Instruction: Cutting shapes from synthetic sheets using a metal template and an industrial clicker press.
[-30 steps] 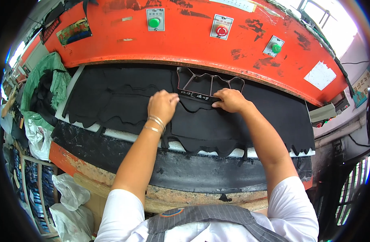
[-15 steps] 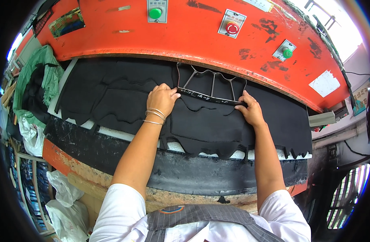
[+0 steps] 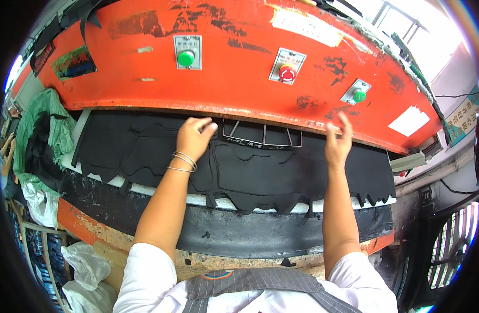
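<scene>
A metal cutting die [image 3: 260, 143], a thin frame with cross struts, lies on black sheet material [image 3: 271, 177] partly beneath the machine's orange front. Its far edge is hidden there. My left hand [image 3: 194, 140] is to the left of the die, over the sheet, with thumb and forefinger apart and nothing held. Off to the die's right, my right hand [image 3: 337, 143] is raised with fingers apart, holding nothing. Above it on the orange panel [image 3: 239, 88] is a green button [image 3: 359, 96], not visibly touched by the fingers. Curved cut lines run through the sheet.
Another green button [image 3: 186, 58] and a red stop button [image 3: 287, 73] sit on the panel. At the left stand a green sack [image 3: 28, 130] with black material and white plastic bags [image 3: 88, 266]. A black-covered ledge [image 3: 239, 229] runs along the front.
Both hands have let go of the cutting die and moved apart, left hand leftward, right hand rightward and up. The die now sits further under the orange front. The view has tilted upward.
</scene>
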Demonstrator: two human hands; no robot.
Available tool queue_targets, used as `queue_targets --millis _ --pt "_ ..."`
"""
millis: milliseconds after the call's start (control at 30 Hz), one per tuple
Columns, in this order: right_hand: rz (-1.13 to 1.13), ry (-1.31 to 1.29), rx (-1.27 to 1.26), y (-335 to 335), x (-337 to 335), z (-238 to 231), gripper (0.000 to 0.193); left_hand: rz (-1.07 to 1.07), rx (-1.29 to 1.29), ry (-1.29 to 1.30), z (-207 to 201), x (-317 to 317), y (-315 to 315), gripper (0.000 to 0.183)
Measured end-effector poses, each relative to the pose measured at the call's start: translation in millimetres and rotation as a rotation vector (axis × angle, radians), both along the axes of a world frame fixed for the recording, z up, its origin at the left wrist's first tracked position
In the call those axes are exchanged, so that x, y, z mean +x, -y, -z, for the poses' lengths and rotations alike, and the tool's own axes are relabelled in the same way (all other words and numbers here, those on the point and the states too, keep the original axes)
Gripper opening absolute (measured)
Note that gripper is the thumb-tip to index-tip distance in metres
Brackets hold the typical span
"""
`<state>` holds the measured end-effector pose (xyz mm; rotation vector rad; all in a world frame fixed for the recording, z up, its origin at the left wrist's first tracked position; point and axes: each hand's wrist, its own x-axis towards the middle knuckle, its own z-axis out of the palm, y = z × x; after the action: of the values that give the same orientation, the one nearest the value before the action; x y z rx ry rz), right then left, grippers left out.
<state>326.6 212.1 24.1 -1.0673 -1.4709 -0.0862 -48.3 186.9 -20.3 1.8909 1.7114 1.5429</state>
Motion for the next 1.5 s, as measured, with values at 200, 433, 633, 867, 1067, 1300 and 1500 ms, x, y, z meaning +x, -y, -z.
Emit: queue_targets --millis 200,433,633,867,1067,1300,1500 --pt "0.448 -0.048 0.4 -35.8 -26.3 -76.2 0.052 -0.165 0.608 0.021 -82.4 -11.5 12.4 0.012" --pt "0.666 -0.03 0.282 -39.8 -37.6 -76.6 0.057 -0.166 0.735 -0.34 -114.3 -21.3 30.5 0.012" --pt "0.389 0.047 0.199 10.2 -28.9 -80.5 0.06 0.023 0.332 -0.34 -141.3 -12.0 70.7 0.027" --pt "-0.493 0.62 -0.038 244.0 -43.8 12.4 0.055 0.637 -0.455 -0.321 -37.6 56.2 276.9 0.019" --pt "-0.607 0.83 -0.494 348.1 -46.7 14.9 0.06 0.488 -0.367 -0.35 -11.7 91.3 346.9 0.023" --pt "-0.469 0.795 -0.538 350.5 -50.5 40.7 0.047 0.234 -0.311 -0.337 -5.7 112.7 352.8 0.016" --pt "-0.548 0.799 -0.585 343.6 -43.1 30.9 0.043 0.23 -0.353 -0.318 -8.7 112.7 337.8 0.02"
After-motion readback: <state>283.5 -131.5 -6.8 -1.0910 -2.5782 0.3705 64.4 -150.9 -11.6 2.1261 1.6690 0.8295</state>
